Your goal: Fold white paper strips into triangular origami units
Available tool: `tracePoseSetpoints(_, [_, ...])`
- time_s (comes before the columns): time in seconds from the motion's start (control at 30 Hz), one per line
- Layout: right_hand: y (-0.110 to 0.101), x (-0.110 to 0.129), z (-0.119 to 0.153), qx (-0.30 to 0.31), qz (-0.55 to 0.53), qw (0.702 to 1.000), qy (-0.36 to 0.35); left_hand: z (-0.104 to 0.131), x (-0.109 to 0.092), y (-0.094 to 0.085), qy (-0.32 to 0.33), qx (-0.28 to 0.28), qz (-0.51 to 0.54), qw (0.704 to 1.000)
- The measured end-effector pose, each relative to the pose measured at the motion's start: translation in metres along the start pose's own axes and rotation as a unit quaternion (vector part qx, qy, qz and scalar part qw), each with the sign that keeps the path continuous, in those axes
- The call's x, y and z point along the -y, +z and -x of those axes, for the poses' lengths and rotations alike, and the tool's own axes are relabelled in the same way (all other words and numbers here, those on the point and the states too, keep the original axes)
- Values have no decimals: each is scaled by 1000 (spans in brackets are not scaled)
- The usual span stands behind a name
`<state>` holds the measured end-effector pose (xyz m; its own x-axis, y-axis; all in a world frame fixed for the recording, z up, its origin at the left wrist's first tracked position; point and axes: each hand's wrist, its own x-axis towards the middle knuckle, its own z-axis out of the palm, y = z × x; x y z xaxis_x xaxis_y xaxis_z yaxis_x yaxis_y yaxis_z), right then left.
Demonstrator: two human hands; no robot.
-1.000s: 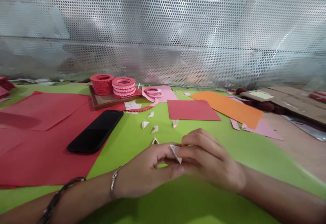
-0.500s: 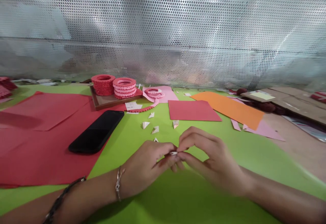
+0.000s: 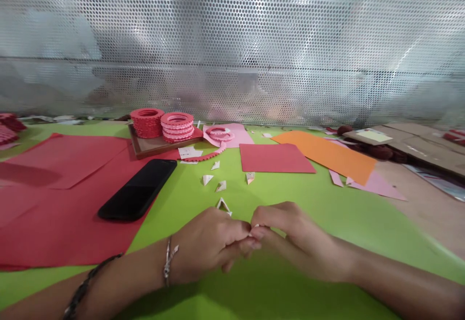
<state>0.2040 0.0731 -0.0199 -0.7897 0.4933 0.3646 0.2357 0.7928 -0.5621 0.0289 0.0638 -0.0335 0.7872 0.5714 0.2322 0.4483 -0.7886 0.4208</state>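
Observation:
My left hand (image 3: pixel 210 242) and my right hand (image 3: pixel 298 242) meet fingertip to fingertip above the green table. Both pinch a tiny white paper piece (image 3: pixel 255 228), mostly hidden between the fingers. Just beyond my left hand lies a white folded paper piece (image 3: pixel 223 205) shaped like an open triangle. Several small folded white pieces, one of them a white triangle (image 3: pixel 250 178), are scattered farther back. A red paper sheet (image 3: pixel 276 158) lies behind my right hand.
A black phone (image 3: pixel 138 190) rests on large red sheets (image 3: pixel 83 213) at the left. Behind it, a brown tray (image 3: pixel 140 149) holds stacked red rings (image 3: pixel 147 122) and pink rings (image 3: pixel 177 127). Orange paper (image 3: pixel 327 155) and cardboard (image 3: pixel 417 145) lie right. A perforated metal panel (image 3: pixel 232 48) stands behind.
Both hands have lowered slightly, and my right hand's fingers have folded down closer around the small piece. More of the open-triangle paper beyond my left hand now shows.

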Motion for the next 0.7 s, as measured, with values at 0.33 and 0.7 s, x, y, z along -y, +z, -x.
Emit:
tracePoseSetpoints(0.33, [6, -12, -1, -52, -86, 989, 105, -2, 6, -4, -58, -10, 40, 997])
tracePoseSetpoints(0.7, [-9, -53, -5, -48, 37, 964, 258, 2, 73, -71, -282, -179, -184, 924])
